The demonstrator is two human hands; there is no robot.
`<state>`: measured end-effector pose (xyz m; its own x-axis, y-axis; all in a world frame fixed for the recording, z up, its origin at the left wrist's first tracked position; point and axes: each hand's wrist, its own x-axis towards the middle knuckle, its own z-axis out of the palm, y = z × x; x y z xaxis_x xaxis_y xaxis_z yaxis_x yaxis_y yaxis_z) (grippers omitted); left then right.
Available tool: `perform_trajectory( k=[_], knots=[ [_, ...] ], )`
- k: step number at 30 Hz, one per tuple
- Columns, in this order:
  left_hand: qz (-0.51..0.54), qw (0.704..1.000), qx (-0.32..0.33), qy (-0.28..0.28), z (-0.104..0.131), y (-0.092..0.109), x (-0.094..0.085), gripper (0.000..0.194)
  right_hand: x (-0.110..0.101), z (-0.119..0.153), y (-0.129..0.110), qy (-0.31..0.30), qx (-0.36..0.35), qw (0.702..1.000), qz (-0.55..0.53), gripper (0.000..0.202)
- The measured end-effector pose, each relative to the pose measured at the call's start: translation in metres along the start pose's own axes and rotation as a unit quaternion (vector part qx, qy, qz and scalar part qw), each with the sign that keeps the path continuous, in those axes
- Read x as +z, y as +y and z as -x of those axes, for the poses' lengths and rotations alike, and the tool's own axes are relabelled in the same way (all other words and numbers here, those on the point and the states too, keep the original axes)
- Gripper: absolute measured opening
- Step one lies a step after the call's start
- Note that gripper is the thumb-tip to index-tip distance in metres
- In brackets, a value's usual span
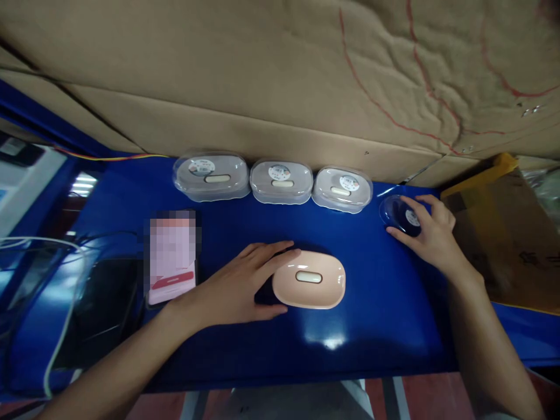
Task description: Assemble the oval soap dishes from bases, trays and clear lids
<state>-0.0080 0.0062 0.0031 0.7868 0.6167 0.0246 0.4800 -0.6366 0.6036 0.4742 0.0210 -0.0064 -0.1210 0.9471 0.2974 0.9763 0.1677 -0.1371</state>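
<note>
A pink oval case (286, 283) with a pale pill-shaped inset on top lies on the blue table. My left hand (245, 286) curves round its left end, thumb at the near edge and fingers at the far edge, with a gap between palm and case. At the right, my right hand (431, 230) grips a clear plastic cover (396, 213) bearing a round white label, with thumb and fingers on either side. The cover rests at or just above the table; I cannot tell which.
Three clear-covered cases, the left one (188, 184), the middle one (262, 185) and the right one (321, 192), line the back by a brown paper-covered wall (219, 70). A phone with a blurred screen (172, 256) and cables lie left. A cardboard box (503, 233) stands right.
</note>
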Motion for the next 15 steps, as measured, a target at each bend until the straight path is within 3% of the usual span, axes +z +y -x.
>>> perform_trajectory(
  k=[2,4,6,9,10,12,15],
  knots=[
    [0.013,1.0,-0.003,0.012,0.0,-0.001,0.001,0.102,-0.005,0.0,0.003,-0.048,0.004,0.998,-0.037,0.078],
    [0.021,0.999,0.001,0.029,-0.001,-0.001,0.002,0.101,-0.013,-0.003,-0.001,-0.055,0.009,0.996,-0.07,0.077],
    [0.028,0.999,0.011,0.043,-0.003,-0.001,0.005,0.101,-0.026,-0.006,-0.015,-0.003,0.003,0.997,-0.079,0.072],
    [0.037,0.998,0.013,0.046,-0.006,-0.002,0.01,0.108,-0.048,0.0,-0.06,0.067,-0.04,0.993,-0.088,0.078],
    [0.036,0.998,0.009,0.044,-0.007,-0.002,0.011,0.112,-0.052,0.006,-0.079,0.052,-0.073,0.99,-0.106,0.083],
    [0.028,0.999,0.004,0.041,-0.008,-0.002,0.014,0.123,-0.055,0.022,-0.117,-0.043,-0.164,0.976,-0.136,0.09],
    [0.027,0.999,0.007,0.038,-0.009,-0.002,0.017,0.135,-0.043,0.043,-0.161,-0.13,-0.275,0.943,-0.138,0.086]
  ],
)
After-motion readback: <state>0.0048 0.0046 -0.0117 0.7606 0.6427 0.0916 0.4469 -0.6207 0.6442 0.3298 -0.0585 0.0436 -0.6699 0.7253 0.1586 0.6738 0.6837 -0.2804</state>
